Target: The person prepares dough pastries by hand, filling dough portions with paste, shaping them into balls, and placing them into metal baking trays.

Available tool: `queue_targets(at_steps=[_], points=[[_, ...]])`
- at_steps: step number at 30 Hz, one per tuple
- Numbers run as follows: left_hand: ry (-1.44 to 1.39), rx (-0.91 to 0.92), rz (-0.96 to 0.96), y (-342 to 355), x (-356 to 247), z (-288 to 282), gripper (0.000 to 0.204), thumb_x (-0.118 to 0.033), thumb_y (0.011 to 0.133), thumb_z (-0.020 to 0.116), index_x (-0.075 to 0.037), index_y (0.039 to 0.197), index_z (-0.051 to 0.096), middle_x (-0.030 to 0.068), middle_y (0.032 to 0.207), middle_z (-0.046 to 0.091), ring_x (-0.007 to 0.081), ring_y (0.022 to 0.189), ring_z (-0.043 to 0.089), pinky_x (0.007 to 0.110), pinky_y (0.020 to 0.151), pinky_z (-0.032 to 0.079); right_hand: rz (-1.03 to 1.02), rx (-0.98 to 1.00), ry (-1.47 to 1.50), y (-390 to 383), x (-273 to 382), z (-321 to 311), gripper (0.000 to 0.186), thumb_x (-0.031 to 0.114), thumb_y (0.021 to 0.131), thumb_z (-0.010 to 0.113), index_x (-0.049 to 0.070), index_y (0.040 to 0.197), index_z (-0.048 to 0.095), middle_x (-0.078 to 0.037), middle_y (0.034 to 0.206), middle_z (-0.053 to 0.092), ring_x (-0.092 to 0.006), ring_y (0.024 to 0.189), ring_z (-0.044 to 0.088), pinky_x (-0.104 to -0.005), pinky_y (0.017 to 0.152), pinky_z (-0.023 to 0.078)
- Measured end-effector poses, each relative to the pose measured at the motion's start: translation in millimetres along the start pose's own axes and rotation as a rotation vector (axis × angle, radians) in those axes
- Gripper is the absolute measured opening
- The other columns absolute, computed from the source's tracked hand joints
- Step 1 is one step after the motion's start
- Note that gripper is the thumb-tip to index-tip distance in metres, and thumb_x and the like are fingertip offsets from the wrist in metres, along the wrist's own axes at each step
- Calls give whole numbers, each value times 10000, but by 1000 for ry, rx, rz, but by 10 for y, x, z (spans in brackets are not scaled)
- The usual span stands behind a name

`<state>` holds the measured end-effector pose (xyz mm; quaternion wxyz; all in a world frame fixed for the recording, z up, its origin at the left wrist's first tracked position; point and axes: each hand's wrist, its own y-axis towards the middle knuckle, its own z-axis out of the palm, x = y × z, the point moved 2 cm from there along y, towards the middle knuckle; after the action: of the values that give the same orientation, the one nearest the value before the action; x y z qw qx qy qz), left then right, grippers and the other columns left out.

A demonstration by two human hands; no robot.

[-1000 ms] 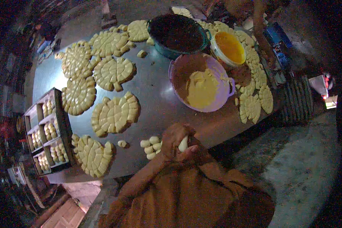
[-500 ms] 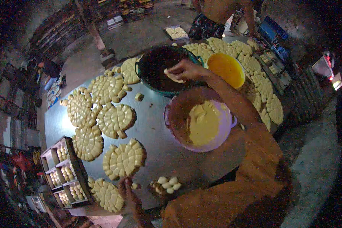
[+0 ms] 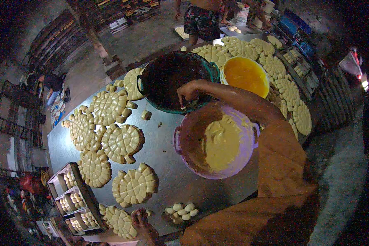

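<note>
My right hand [image 3: 189, 92] reaches over the near side of a large dark tub with a green rim [image 3: 214, 70], its bent fingers pinched downward on a small pale piece of dough [image 3: 183, 107]. What lies inside that tub is too dark to make out. Just nearer stands a purple two-handled tub [image 3: 177, 141] with a pale yellow paste [image 3: 223, 143] inside. At the near table edge my left hand [image 3: 142, 219] has its fingers curled together, beside a scored dough round [image 3: 119, 222] and a little dough piece [image 3: 149, 213]; anything within its grasp is hidden.
Several segmented dough rounds [image 3: 122, 142] cover the left of the metal table [image 3: 164, 168]; more line its far right. A compartmented tray [image 3: 95, 209] holds small dough balls. Dough balls [image 3: 182, 212] cluster nearby. A bucket [image 3: 268, 87] contains orange-yellow liquid. Another person [image 3: 201, 20] stands beyond.
My right hand has lowered toward the near rim of the dark tub, fingers now pointing down with the pale piece. My left-hand fingers look more curled. The view has shifted slightly.
</note>
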<state>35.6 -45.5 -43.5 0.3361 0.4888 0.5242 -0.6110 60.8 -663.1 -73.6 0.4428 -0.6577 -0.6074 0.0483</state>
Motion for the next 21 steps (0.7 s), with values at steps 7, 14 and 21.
queue_targets(at_steps=[7,14,21], points=[[-31,-42,-7,10,-14,63,167,-194,953,558,-34,998,573,87,927,626,174,864,591,311,791,478,78,114,175,-260,321,-141,515,-88,710,483,90,1134,714,-47,859,695,-173,675,587,-340,544,485],[-105,-1,-41,-125,-171,145,180,-199,951,565,-29,1008,575,88,943,616,182,854,584,322,784,483,-60,78,474,-600,601,-365,347,76,824,712,60,1167,664,-49,994,697,-157,836,626,-335,735,527],[-77,414,-66,-58,-350,934,205,-190,962,550,-14,1062,576,99,1058,599,210,989,585,359,858,482,-652,-229,1248,-1060,1539,158,589,61,862,686,87,1389,425,-60,1143,633,-162,978,620,-305,858,516]])
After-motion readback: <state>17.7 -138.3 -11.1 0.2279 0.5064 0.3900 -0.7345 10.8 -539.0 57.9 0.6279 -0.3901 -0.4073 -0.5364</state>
